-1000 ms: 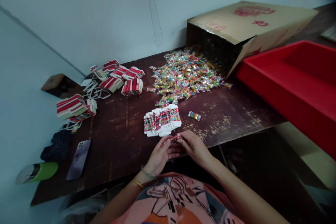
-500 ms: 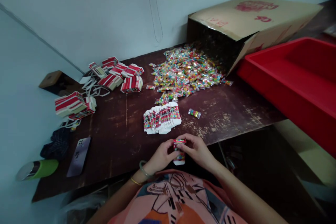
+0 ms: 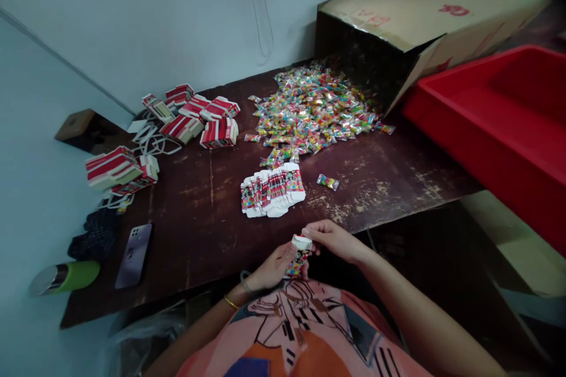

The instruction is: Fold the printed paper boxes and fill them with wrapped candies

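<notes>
My left hand (image 3: 275, 268) is wrapped round a small printed candy box (image 3: 298, 262), red with colourful dots, close to my body. Its white end faces up towards me. My right hand (image 3: 332, 239) pinches the box's upper right edge by the white flaps; some fingertips are hidden behind it. Just beyond my hands, on the dark table (image 3: 198, 235), lies a fanned stack of flat folded candy boxes (image 3: 272, 189). To the right of that stack is a single wrapped candy packet (image 3: 328, 181).
A heap of wrapped candies (image 3: 309, 115) spills from a cardboard box (image 3: 380, 17) lying on its side. On the right sits a red tray (image 3: 469, 147). Bundles of red-striped cartons (image 3: 186, 126), a phone (image 3: 134, 255), a green cup (image 3: 75, 278) and dark cloth (image 3: 94, 234) are at left.
The candy box has been turned so its white end now faces up. My right hand has shifted from its front face to its upper right edge. The camera view has tilted slightly.
</notes>
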Available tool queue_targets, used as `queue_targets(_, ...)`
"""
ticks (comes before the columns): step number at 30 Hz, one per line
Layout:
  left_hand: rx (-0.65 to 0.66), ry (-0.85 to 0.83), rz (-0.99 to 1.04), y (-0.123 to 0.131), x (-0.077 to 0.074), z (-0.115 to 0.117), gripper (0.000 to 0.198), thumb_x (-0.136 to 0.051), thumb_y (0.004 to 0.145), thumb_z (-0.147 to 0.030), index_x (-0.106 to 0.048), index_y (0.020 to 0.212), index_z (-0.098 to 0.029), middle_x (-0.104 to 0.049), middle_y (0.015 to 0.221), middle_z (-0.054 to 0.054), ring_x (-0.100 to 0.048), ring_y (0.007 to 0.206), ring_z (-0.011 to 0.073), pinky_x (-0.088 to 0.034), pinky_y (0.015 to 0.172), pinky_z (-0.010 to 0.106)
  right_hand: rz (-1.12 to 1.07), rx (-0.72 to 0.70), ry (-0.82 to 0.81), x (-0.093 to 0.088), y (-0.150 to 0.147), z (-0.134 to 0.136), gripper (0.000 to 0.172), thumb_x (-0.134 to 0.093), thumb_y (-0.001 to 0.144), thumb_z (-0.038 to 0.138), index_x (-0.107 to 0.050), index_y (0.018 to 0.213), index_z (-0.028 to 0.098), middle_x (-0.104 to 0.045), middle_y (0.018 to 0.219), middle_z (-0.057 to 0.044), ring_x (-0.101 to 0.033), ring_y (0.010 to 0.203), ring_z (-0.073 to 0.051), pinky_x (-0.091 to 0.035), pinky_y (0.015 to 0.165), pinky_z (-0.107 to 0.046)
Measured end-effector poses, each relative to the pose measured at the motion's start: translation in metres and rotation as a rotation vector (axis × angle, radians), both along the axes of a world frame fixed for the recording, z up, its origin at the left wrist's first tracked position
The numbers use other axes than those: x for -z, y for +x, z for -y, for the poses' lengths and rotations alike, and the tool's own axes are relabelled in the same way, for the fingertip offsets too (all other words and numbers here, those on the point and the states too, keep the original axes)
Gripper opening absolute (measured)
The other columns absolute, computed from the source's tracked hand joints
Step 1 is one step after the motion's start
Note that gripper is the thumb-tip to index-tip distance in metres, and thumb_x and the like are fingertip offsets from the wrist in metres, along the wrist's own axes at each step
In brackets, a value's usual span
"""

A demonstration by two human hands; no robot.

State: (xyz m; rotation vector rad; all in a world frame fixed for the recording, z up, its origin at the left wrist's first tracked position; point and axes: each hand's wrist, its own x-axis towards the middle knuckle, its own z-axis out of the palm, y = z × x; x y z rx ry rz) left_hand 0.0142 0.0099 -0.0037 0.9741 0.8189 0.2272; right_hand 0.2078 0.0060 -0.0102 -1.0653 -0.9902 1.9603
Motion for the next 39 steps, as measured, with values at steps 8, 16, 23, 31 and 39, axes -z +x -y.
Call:
queue_targets(8,-0.071,-0.161,-0.066,-0.012,0.006,0.012,0.075,-0.029,0.079,-0.076,-0.063,0.087,-0.01,-0.063,0.073,0.007,-0.057,0.067,0.0166,-0.044,0.073,0.031,-0.207,0.088,-0.175,0.01,-0.009,0.025,0.033,-0.076,0.072,0.035,-0.067,0.095,0.015,-0.062,0.077,0.001,-0.054,0.06,-0.006,-0.048,0.058,-0.018)
queue_targets(16,0.042,-0.079,-0.076,-0.009,0.006,0.007,0.057,-0.041,0.083,-0.065,-0.067,0.085,-0.014,-0.065,0.077,0.004,-0.056,0.074,0.0174,-0.042,0.079,0.032,0.166,-0.009,0.131,-0.005,-0.006,0.013,0.024,-0.066,0.08,0.038,-0.069,0.086,0.015,-0.067,0.077,-0.001,-0.058,0.067,-0.011,-0.047,0.063,-0.023)
queue_targets(23,-0.018,-0.229,0.004,-0.016,0.012,0.009,0.047,-0.048,0.082,-0.053,-0.067,0.089,-0.011,-0.067,0.082,0.007,-0.057,0.076,0.0176,-0.041,0.078,0.031,-0.116,-0.067,-0.144,0.008,-0.013,0.013,0.041,-0.076,0.069,0.037,-0.064,0.101,0.016,-0.067,0.085,-0.002,-0.058,0.059,-0.008,-0.047,0.051,-0.018)
queue_targets(31,-0.024,-0.322,0.097,-0.023,0.022,0.011,0.054,-0.051,0.081,-0.06,-0.067,0.097,-0.011,-0.067,0.085,0.008,-0.059,0.079,0.0174,-0.041,0.081,0.031,0.057,-0.108,0.107,0.008,-0.027,0.017,0.032,-0.067,0.078,0.044,-0.068,0.094,0.016,-0.063,0.083,-0.001,-0.06,0.055,-0.01,-0.045,0.046,-0.02)
queue_targets(39,-0.207,-0.378,0.174,-0.032,0.022,0.02,0.053,-0.066,0.073,-0.056,-0.063,0.11,-0.019,-0.069,0.091,0.005,-0.063,0.095,0.0242,-0.041,0.094,0.041,0.203,0.06,0.245,0.005,-0.039,0.025,0.031,-0.057,0.086,0.045,-0.072,0.099,0.021,-0.061,0.095,-0.005,-0.057,0.059,-0.01,-0.05,0.052,-0.025)
